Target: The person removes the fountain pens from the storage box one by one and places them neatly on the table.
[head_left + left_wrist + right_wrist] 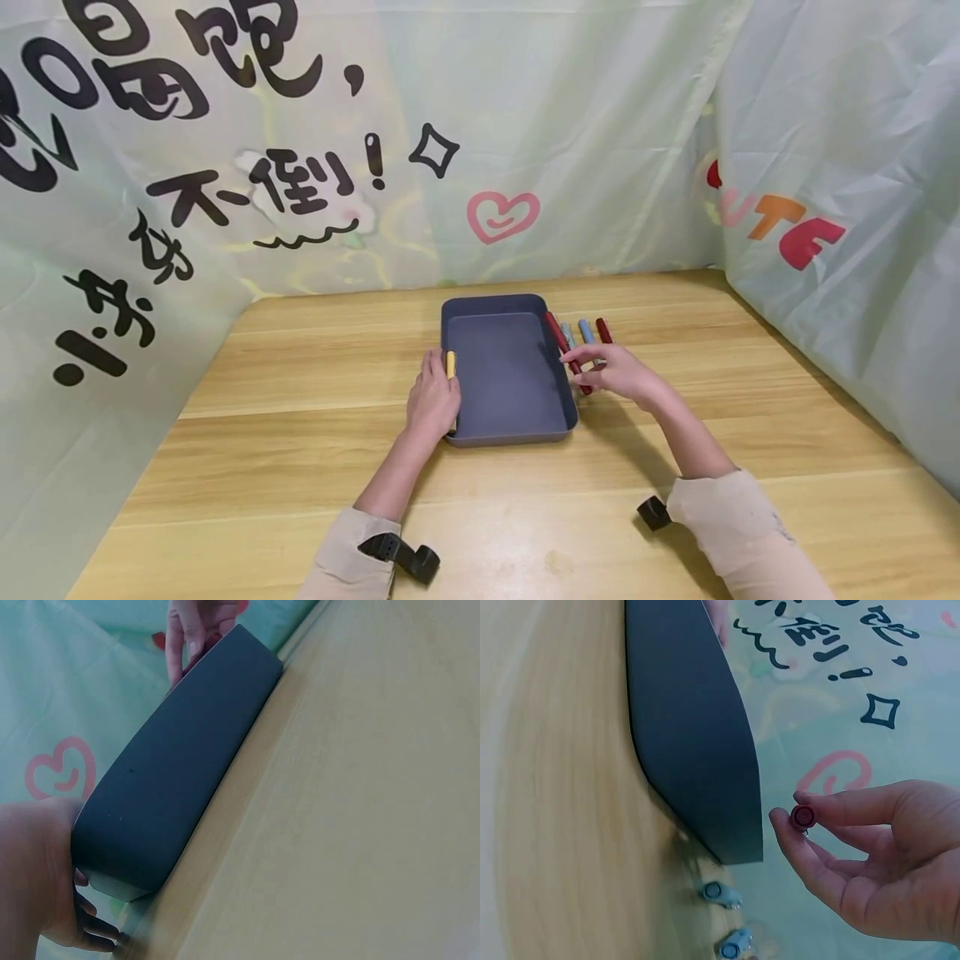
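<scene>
A dark grey rectangular tray (510,367) lies on the table in front of me. Across its left wall, my left hand (433,398) grips the rim, with fingers along the outside in the left wrist view. A yellow pen (451,364) lies inside the tray along that wall, partly hidden by this hand. My right hand (615,372) pinches a red pen (558,333) between thumb and fingers, just outside the tray's right rim. The right wrist view shows this red pen (803,817) end-on, raised beside the tray's wall.
Right of the tray, on the wooden table (315,467), lie a pale teal pen (567,333), a blue pen (586,330) and a dark red pen (603,330). Printed cloth (585,142) hangs at the back and both sides.
</scene>
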Available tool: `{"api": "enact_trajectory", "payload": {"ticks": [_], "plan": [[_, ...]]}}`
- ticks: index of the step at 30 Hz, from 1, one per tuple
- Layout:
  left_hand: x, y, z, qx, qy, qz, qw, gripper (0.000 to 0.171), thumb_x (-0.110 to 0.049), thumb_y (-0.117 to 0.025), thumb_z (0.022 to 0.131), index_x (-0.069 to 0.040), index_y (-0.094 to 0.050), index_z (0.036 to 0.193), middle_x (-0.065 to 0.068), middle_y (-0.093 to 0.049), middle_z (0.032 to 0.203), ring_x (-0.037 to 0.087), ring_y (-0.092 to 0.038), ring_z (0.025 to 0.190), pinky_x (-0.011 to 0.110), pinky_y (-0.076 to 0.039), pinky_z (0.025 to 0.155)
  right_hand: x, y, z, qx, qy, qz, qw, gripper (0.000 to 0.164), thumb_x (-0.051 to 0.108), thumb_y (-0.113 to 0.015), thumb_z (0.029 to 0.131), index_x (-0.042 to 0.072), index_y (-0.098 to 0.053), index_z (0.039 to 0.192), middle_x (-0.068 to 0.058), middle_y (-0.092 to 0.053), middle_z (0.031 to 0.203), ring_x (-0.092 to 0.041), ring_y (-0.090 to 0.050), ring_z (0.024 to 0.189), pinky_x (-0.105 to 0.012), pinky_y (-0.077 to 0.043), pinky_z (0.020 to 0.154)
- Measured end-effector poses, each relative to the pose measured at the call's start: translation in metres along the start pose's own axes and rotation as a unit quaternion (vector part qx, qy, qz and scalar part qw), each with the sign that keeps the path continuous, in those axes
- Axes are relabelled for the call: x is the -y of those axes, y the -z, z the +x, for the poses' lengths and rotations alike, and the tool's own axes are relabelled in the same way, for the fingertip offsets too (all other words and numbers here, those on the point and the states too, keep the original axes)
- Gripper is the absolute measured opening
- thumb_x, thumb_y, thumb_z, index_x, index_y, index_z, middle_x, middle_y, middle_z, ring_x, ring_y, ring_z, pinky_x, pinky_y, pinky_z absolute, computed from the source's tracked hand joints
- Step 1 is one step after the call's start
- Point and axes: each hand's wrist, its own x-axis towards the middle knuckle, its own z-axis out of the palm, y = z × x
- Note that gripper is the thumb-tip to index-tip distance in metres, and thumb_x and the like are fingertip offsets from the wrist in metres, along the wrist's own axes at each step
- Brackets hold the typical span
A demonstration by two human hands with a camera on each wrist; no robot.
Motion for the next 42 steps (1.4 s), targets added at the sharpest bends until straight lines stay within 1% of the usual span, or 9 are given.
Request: {"api": "enact_trajectory", "payload": {"ticks": [4, 12, 19, 25, 28, 32, 34, 38, 42], "plan": [[0.000, -0.001, -0.001, 0.003, 0.001, -0.002, 1.0000, 0.052, -0.015, -0.043, 0.095, 0.002, -0.024, 0.141, 0.024, -0.023, 0.144, 0.040, -0.043, 0.115, 0.048, -0.038, 0.090, -0.003, 0.006, -0.004, -0.004, -0.003, 0.000, 1.000, 0.034, -0.002, -0.057, 0.087, -0.008, -0.053, 0.120, -0.026, -0.049, 0.117, -0.022, -0.058, 0.075, -0.043, -0.048, 0.070], [0.000, -0.002, -0.002, 0.002, 0.001, -0.003, 1.0000, 0.052, -0.015, -0.042, 0.095, 0.003, -0.024, 0.141, 0.024, -0.023, 0.144, 0.040, -0.044, 0.115, 0.049, -0.039, 0.089, -0.011, 0.016, -0.009, -0.018, -0.003, 0.002, 1.000, 0.035, -0.002, -0.057, 0.087, -0.010, -0.051, 0.121, -0.028, -0.050, 0.117, -0.024, -0.059, 0.076, -0.045, -0.049, 0.070], [0.000, -0.002, -0.002, 0.008, 0.006, -0.002, 0.9999, 0.052, -0.016, -0.042, 0.096, 0.002, -0.023, 0.141, 0.023, -0.022, 0.145, 0.039, -0.042, 0.117, 0.048, -0.038, 0.091, -0.015, 0.026, -0.012, -0.018, -0.008, 0.019, 1.000, 0.037, -0.002, -0.054, 0.089, -0.011, -0.048, 0.124, -0.031, -0.046, 0.117, -0.034, -0.059, 0.086, -0.046, -0.048, 0.070], [0.001, -0.002, -0.002, 0.006, 0.006, -0.004, 1.0000, 0.052, -0.016, -0.042, 0.096, 0.002, -0.023, 0.141, 0.024, -0.022, 0.145, 0.040, -0.042, 0.116, 0.048, -0.038, 0.091, -0.021, 0.033, -0.012, -0.027, -0.012, 0.009, 1.000, 0.038, -0.003, -0.054, 0.089, -0.012, -0.047, 0.125, -0.030, -0.046, 0.115, -0.029, -0.059, 0.084, -0.042, -0.049, 0.070], [0.001, -0.002, -0.002, 0.003, 0.005, -0.004, 1.0000, 0.052, -0.015, -0.042, 0.095, 0.003, -0.023, 0.141, 0.024, -0.022, 0.144, 0.040, -0.042, 0.116, 0.048, -0.038, 0.091, -0.025, 0.037, -0.011, -0.032, -0.014, 0.001, 0.999, 0.038, -0.003, -0.054, 0.089, -0.012, -0.047, 0.125, -0.031, -0.046, 0.117, -0.032, -0.059, 0.087, -0.041, -0.049, 0.072], [0.001, -0.002, -0.002, 0.002, 0.006, -0.006, 1.0000, 0.052, -0.015, -0.042, 0.095, 0.002, -0.023, 0.141, 0.024, -0.022, 0.145, 0.040, -0.042, 0.117, 0.049, -0.037, 0.092, -0.029, 0.042, -0.010, -0.037, -0.026, -0.007, 0.999, 0.038, -0.003, -0.052, 0.090, -0.011, -0.046, 0.126, -0.031, -0.045, 0.120, -0.036, -0.058, 0.092, -0.045, -0.048, 0.077], [0.001, -0.001, -0.001, 0.002, 0.006, -0.006, 1.0000, 0.052, -0.015, -0.042, 0.096, 0.003, -0.023, 0.141, 0.024, -0.022, 0.144, 0.040, -0.041, 0.117, 0.049, -0.037, 0.092, -0.031, 0.045, -0.011, -0.042, -0.031, -0.013, 0.999, 0.038, -0.003, -0.051, 0.090, -0.011, -0.046, 0.127, -0.031, -0.045, 0.121, -0.034, -0.058, 0.092, -0.045, -0.047, 0.078], [0.000, -0.001, -0.002, 0.002, 0.003, -0.007, 1.0000, 0.052, -0.015, -0.042, 0.096, 0.003, -0.023, 0.141, 0.025, -0.022, 0.144, 0.040, -0.042, 0.117, 0.049, -0.037, 0.092, -0.033, 0.049, -0.013, -0.055, -0.037, -0.024, 0.998, 0.039, -0.002, -0.052, 0.088, -0.010, -0.047, 0.126, -0.031, -0.045, 0.121, -0.025, -0.058, 0.085, -0.044, -0.047, 0.078], [0.000, 0.000, -0.003, 0.002, 0.001, -0.009, 1.0000, 0.052, -0.015, -0.042, 0.096, 0.003, -0.023, 0.141, 0.025, -0.022, 0.144, 0.040, -0.041, 0.118, 0.049, -0.037, 0.092, -0.035, 0.051, -0.014, -0.062, -0.046, -0.027, 0.997, 0.039, -0.001, -0.053, 0.089, -0.009, -0.047, 0.127, -0.032, -0.044, 0.124, -0.025, -0.057, 0.087, -0.043, -0.047, 0.078]]}}
